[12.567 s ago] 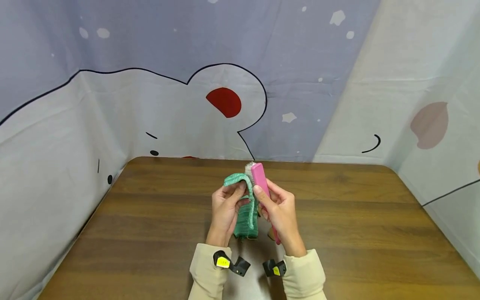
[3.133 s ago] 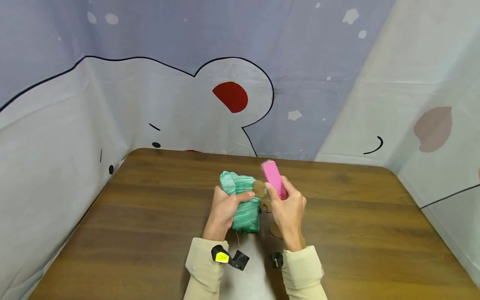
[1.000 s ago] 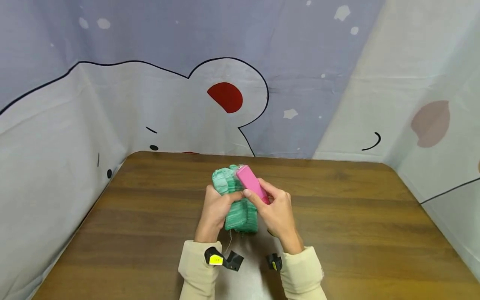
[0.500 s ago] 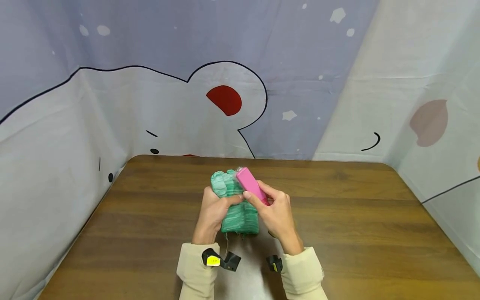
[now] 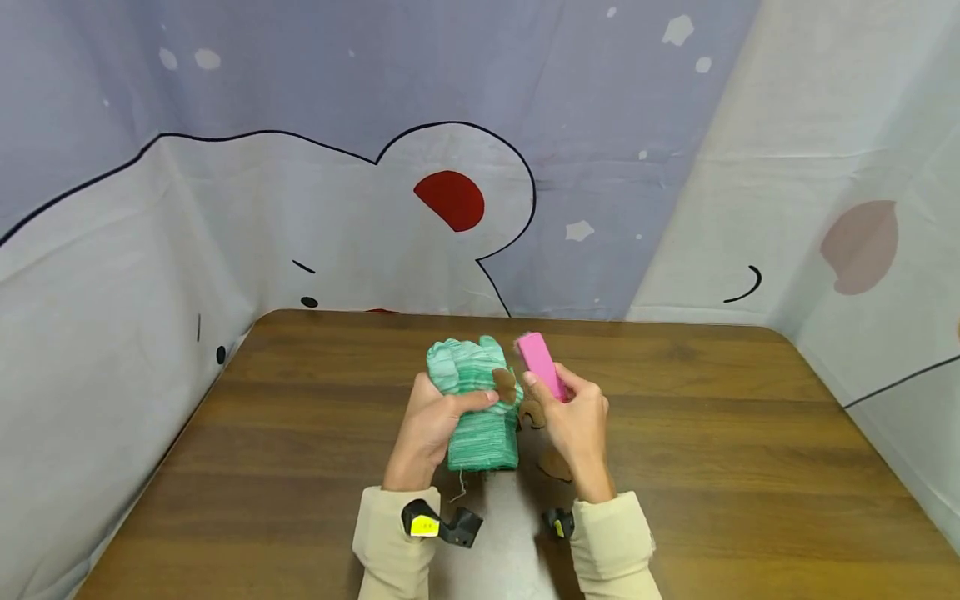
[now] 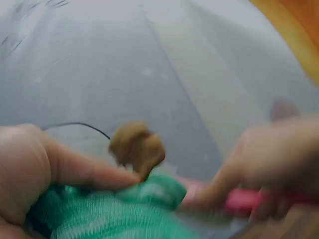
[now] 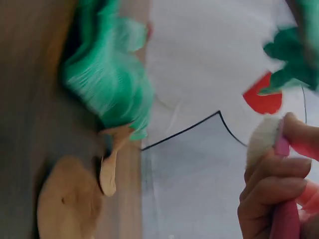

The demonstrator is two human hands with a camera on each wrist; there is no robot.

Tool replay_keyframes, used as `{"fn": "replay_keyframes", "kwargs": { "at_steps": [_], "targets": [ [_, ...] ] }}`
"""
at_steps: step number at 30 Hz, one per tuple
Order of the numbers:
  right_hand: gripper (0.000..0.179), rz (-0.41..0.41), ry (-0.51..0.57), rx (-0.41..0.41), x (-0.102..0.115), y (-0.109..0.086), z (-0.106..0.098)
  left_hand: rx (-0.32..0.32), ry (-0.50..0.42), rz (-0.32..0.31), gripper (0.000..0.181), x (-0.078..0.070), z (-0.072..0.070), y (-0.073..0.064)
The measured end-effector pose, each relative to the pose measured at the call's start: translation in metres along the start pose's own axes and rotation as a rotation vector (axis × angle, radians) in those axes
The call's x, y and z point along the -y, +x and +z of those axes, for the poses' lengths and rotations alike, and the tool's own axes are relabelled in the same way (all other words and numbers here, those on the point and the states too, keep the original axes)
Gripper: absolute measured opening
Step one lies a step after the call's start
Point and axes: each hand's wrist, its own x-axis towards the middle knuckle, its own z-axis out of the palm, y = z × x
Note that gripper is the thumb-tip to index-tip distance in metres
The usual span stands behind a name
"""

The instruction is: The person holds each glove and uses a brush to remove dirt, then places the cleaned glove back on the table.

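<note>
My left hand [image 5: 435,421] holds a green striped knitted cloth piece [image 5: 483,442], thumb laid across its front and the other fingers hidden behind. A small brown piece [image 5: 505,386] stands out at the thumb's tip; the left wrist view shows it blurred above the green cloth [image 6: 119,214]. To the right, my right hand [image 5: 581,425] grips a pink brush [image 5: 542,364] by its handle. Its whitish bristles [image 7: 263,139] show in the right wrist view, apart from the cloth.
Below the hands are a curved brown piece [image 5: 532,414] and a larger rounded brown piece [image 5: 555,462], partly hidden by my right hand. The wooden table [image 5: 712,467] backs onto a printed curtain [image 5: 615,192]. A loose thread [image 5: 460,487] hangs from the cloth.
My right hand has drawn the brush off the cloth, to the right. The brown piece by my left thumb, hidden half a second ago, shows again. At first the cloth's top was bent over.
</note>
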Motion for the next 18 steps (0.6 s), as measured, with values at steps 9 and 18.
{"fn": "replay_keyframes", "kwargs": {
  "at_steps": [9, 18],
  "targets": [
    [0.041, 0.051, 0.357, 0.096, 0.005, 0.004, -0.003, -0.088, 0.066, -0.062, 0.029, 0.003, 0.001, 0.003],
    [0.040, -0.051, 0.402, 0.254, 0.024, -0.009, -0.003, -0.128, 0.043, -0.027, 0.028, 0.007, -0.001, 0.004]
  ]
}}
